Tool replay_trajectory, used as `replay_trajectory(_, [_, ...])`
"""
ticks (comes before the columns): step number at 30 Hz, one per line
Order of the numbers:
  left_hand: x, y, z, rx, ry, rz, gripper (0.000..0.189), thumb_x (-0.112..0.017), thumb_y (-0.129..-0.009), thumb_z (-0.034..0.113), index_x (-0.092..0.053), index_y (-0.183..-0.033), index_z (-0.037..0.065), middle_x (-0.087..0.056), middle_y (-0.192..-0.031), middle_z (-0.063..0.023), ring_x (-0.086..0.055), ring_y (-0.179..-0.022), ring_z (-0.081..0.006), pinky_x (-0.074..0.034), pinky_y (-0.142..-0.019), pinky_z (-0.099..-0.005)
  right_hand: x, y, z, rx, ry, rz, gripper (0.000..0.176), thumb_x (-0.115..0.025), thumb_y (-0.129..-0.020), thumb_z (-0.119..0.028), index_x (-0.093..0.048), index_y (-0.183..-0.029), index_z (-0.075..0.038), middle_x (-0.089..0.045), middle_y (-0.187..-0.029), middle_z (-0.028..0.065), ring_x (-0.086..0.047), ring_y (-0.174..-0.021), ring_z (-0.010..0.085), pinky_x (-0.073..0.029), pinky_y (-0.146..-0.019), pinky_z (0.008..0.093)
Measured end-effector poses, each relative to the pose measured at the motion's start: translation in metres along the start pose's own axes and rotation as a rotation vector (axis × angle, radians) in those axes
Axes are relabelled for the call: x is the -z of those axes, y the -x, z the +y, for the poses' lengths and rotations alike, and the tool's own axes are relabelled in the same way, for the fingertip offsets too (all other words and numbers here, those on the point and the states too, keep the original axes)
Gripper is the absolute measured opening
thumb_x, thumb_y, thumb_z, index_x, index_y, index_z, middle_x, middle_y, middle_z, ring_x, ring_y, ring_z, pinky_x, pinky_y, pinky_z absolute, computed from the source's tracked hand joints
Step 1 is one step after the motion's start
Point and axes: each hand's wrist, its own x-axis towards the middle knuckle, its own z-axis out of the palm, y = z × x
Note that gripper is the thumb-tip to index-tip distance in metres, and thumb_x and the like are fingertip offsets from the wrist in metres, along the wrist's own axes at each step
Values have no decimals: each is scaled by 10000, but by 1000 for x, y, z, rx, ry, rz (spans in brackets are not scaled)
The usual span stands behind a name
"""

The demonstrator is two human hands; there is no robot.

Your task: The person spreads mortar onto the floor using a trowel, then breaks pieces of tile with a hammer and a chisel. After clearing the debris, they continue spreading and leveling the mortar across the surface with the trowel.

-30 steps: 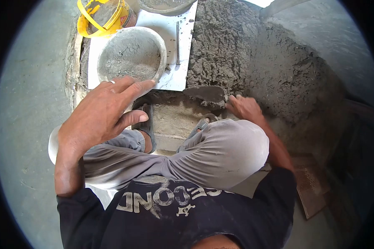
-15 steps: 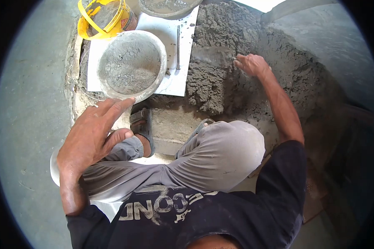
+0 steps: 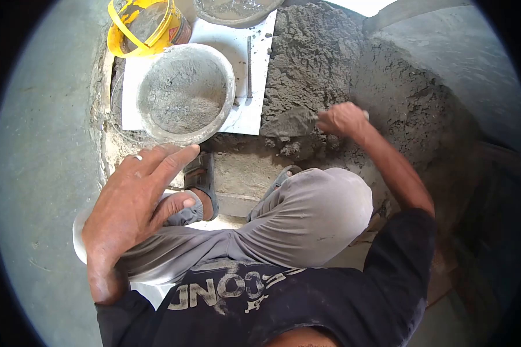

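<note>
My right hand [image 3: 342,120] is closed around the handle of a trowel [image 3: 292,123], whose blade points left. The blade lies low over the near edge of a bed of wet grey mortar [image 3: 312,43]. My left hand [image 3: 139,194] hangs over my left knee, fingers stretched out and holding nothing. Just beyond its fingertips stands a round basin [image 3: 230,87] with dry grey cement powder [image 3: 182,92] in it. The basin rests on a white board [image 3: 250,118].
A yellow bucket [image 3: 182,29] with grey material stands at the back left. Another basin [image 3: 237,22] sits at the board's far end, and a thin dark strip [image 3: 249,66] lies on the board. My sandalled feet are on a step [image 3: 237,173] below the mortar.
My right hand has drawn the trowel nearer to me across the mortar, to its near edge. The mortar behind it looks more levelled. My left hand has shifted only slightly.
</note>
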Motion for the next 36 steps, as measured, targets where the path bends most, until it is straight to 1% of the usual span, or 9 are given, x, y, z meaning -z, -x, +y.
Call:
replay_trajectory(6, [5,1,0,69,52,-55,582,-587,-816,366,-443,-1298,74,-513,-1219,-176,-492,-1096,-363,-401,-915,-421,58,-48,46,-95,150,-78,454,-389,-921,-516,-580,-943,-105,-624,-683,58,-640,-639,195,-514,-538,372])
replay_trajectory(13, [2,1,-2,39,33,-6,537,-604,-823,309,-451,-1287,88,-539,-1179,-145,-514,-1039,-336,-407,-876,-412,43,-46,88,-316,-180,229,490,-415,-921,-500,-578,-1072,-63,-618,-858,140,-599,-703,232,-527,-609,407])
replay_trajectory(15, [-2,-6,-3,22,22,-5,531,-605,-825,307,-454,-1282,82,-543,-1172,-147,-514,-1039,-340,-408,-875,-413,30,-20,58,-443,-941,184,426,-464,-916,-431,-575,-1059,-45,-611,-829,146,-603,-706,218,-519,-595,383])
replay_trajectory(19, [-22,-33,-4,-69,140,-120,460,-622,-834,256,-505,-1218,30,-588,-1107,-153,-556,-1015,-322,-434,-873,-384,-32,25,-7,-328,-1767,497,347,-553,-899,-337,-532,-1046,-24,-571,-770,68,-570,-643,143,-497,-541,308])
replay_trajectory(23, [-87,-79,-9,142,969,-447,341,-533,-924,226,-516,-1180,1,-596,-1004,-61,-549,-923,-141,-433,-831,-283,-55,40,-99,-154,-2404,863,286,-566,-906,-287,-445,-994,-43,-586,-794,64,-572,-643,141,-509,-586,298])
replay_trajectory(27, [-157,-120,8,206,1059,-565,429,-484,-948,336,-470,-1237,18,-565,-1053,-50,-512,-953,-100,-419,-817,-253,-105,7,-150,-97,-2308,1203,396,-591,-887,-353,-440,-1010,-8,-605,-836,104,-600,-764,159,-503,-681,302])
replay_trajectory(33, [-223,-161,94,-55,1171,-572,412,-516,-937,317,-470,-1238,39,-552,-1013,-26,-513,-855,-86,-437,-733,-240,-102,61,-168,-211,-2416,1174,586,-594,-843,-483,-470,-1118,19,-602,-999,135,-561,-979,193,-445,-870,330])
replay_trajectory(35, [-241,-166,103,-33,1294,-525,408,-577,-904,297,-483,-1209,43,-562,-941,-20,-508,-788,-86,-432,-697,-234,-135,69,-157,-529,-1927,1290,452,-586,-873,-422,-536,-1055,-11,-594,-1049,115,-552,-1001,181,-439,-875,324])
replay_trajectory(36, [-256,-170,103,-48,1298,-524,408,-577,-904,297,-483,-1209,43,-562,-941,-20,-508,-788,-86,-432,-697,-234,-173,80,-145,-568,-1481,1575,327,-582,-885,-341,-577,-1010,-38,-587,-1080,108,-556,-1003,219,-441,-874,343])
